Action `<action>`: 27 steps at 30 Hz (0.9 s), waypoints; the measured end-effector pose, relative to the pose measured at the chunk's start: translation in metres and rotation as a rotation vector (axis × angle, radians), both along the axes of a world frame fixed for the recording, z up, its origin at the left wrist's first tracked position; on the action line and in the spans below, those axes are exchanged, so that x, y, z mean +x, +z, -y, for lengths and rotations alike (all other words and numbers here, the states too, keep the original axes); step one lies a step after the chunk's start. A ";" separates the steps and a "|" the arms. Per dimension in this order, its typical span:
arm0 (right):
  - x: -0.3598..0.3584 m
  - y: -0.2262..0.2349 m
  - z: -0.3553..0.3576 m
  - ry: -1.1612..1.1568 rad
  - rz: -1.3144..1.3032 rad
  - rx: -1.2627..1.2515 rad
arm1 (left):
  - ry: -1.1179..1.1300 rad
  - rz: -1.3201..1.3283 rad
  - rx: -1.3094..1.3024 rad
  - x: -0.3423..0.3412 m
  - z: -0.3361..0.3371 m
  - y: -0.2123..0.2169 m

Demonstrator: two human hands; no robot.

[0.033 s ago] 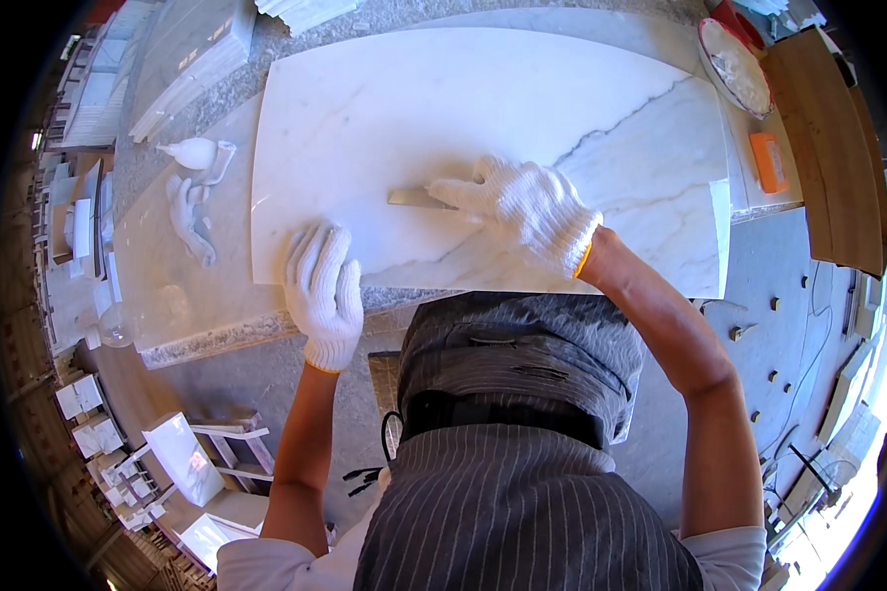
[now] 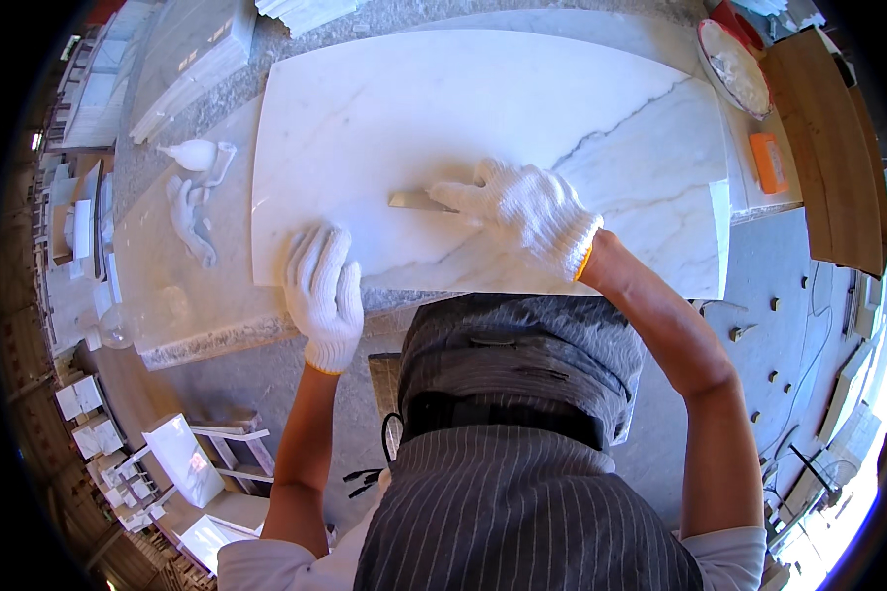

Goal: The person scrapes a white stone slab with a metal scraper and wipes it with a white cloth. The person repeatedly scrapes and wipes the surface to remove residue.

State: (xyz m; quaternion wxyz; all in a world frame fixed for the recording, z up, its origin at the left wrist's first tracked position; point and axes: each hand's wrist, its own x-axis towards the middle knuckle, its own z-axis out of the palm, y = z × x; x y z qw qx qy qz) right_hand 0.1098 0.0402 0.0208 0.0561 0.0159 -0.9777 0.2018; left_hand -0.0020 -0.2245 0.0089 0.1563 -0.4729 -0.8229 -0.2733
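A large white marble slab (image 2: 443, 108) with grey veins lies across the bench in front of me. My right hand (image 2: 527, 212), in a white knitted glove, is closed around a flat metal scraper blade (image 2: 409, 201). The blade points left and lies low over the middle of the slab; whatever handle it has is hidden in the glove. My left hand (image 2: 323, 295), gloved the same way, rests at the slab's near left corner. Its fingers lie stretched out on the marble, with nothing in them.
Left of the slab, a white squeeze bottle (image 2: 193, 154) and a crumpled glove (image 2: 187, 219) lie on another stone sheet (image 2: 158, 305). Stacked slabs (image 2: 197, 64) stand far left. At the right are a bowl of white paste (image 2: 734, 69), an orange box (image 2: 769, 164) and brown cardboard (image 2: 826, 148).
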 end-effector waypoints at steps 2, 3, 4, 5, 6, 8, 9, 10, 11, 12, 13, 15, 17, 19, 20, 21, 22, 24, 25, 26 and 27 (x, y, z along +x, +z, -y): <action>0.002 0.001 0.001 -0.002 0.018 -0.029 | 0.010 -0.004 -0.001 0.001 0.001 0.000; 0.003 0.001 0.002 -0.001 0.027 -0.045 | 0.014 -0.004 -0.015 0.002 0.002 0.001; 0.004 0.003 0.002 0.000 0.024 -0.051 | 0.013 -0.005 -0.023 0.001 0.000 0.003; 0.005 0.004 0.001 0.002 0.021 -0.058 | 0.014 -0.006 -0.032 0.001 0.000 0.004; 0.006 0.006 0.000 0.005 0.018 -0.064 | 0.014 0.001 -0.034 0.002 0.001 0.003; 0.003 0.004 -0.004 0.010 -0.020 -0.134 | 0.014 0.003 -0.036 0.002 0.001 0.001; -0.001 0.003 -0.007 0.014 -0.038 -0.151 | 0.017 0.002 -0.030 0.000 -0.001 0.002; -0.001 0.003 -0.005 0.020 -0.045 -0.176 | 0.022 0.011 -0.032 0.001 0.000 0.002; -0.002 0.004 -0.004 0.014 -0.012 -0.151 | 0.027 0.020 -0.034 0.003 0.002 0.001; -0.002 0.008 -0.003 0.007 0.021 -0.127 | 0.025 0.025 -0.029 0.003 0.000 0.001; -0.003 0.012 -0.003 0.000 0.051 -0.102 | 0.024 0.027 -0.026 0.002 -0.003 0.004; 0.003 0.010 0.003 -0.007 0.085 -0.089 | 0.031 0.029 -0.039 0.004 -0.001 0.005; 0.006 0.010 0.003 0.015 0.072 -0.086 | 0.041 0.013 -0.055 0.004 0.002 0.002; 0.012 0.008 0.001 0.077 0.040 -0.119 | 0.014 -0.018 -0.028 0.001 0.000 0.002; 0.014 0.010 0.003 0.096 0.042 -0.149 | 0.001 -0.029 -0.019 0.001 -0.001 0.002; 0.015 0.014 0.004 0.115 0.043 -0.178 | 0.009 -0.036 -0.025 0.001 0.001 0.002; 0.016 0.017 0.003 0.132 0.044 -0.204 | 0.013 -0.044 -0.027 0.000 0.001 0.002; 0.006 0.002 -0.012 0.135 -0.197 -0.251 | 0.018 -0.049 -0.019 0.000 -0.002 0.002; 0.000 0.004 -0.013 0.139 -0.314 -0.284 | 0.021 -0.042 -0.019 0.000 -0.002 0.003; 0.000 0.008 -0.013 0.099 -0.221 -0.270 | 0.025 -0.035 -0.020 0.001 -0.001 0.003; 0.001 0.015 -0.014 0.060 -0.129 -0.255 | 0.033 -0.026 -0.022 0.004 0.001 0.003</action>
